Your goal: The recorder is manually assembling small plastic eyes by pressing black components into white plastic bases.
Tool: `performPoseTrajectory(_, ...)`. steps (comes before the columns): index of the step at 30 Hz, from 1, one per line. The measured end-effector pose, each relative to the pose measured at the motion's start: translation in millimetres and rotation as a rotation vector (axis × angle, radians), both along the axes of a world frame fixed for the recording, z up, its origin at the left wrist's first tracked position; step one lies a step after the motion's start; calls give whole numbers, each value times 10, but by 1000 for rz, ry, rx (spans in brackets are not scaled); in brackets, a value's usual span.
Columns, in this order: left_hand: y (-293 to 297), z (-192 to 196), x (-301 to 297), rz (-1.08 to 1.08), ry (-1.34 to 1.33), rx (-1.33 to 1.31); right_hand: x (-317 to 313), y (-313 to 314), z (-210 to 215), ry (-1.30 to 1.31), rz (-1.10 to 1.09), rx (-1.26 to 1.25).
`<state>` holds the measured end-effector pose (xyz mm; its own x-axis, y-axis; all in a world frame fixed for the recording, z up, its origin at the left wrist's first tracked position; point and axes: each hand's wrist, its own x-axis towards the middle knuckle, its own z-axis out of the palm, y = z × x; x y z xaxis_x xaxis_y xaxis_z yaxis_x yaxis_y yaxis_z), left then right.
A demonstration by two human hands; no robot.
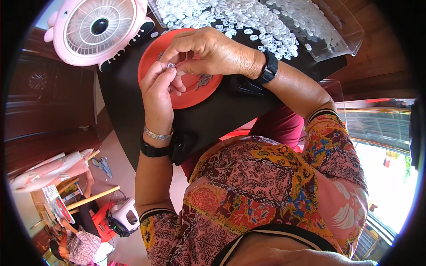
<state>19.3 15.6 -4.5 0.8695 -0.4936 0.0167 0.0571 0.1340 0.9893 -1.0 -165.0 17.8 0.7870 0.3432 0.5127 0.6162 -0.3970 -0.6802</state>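
Observation:
My left hand point(160, 86) pinches a small white plastic piece point(171, 65) between thumb and finger, above the orange-red plate point(182, 102). Close against it, my right hand point(211, 52) comes in from the right with thumb and fingertips together at the same piece. Whatever the right fingertips grip is too small to make out. Small grey parts point(204, 82) lie in the plate, partly covered by the hands. Beyond the plate spreads a big heap of white oval pieces point(248, 20) with holes in them.
A pink animal-shaped fan point(100, 29) stands at the far left of the black table point(208, 119). At the far right, a clear plastic bin point(339, 33) holds more white pieces. Blue slippers point(103, 167) lie on the floor. Another person point(84, 246) sits at lower left.

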Motion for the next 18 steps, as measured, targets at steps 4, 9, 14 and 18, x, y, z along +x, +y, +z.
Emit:
performPoseTrajectory(4, 46, -20, 37, 2, -40, -11, 172, -227, -40, -32, -118, -126)
performPoseTrajectory(9, 27, -4, 43, 68, -7, -71, 240, -435, -206, -121, -247, -505)
performPoseTrajectory(14, 41, -2, 38, 70, -6, -65, 244, -357, -240, -184, -218, -685)
performPoseTrajectory(18, 16, 17, 20, 56, 18, -47, 274, -332, -275, -209, -199, -769)
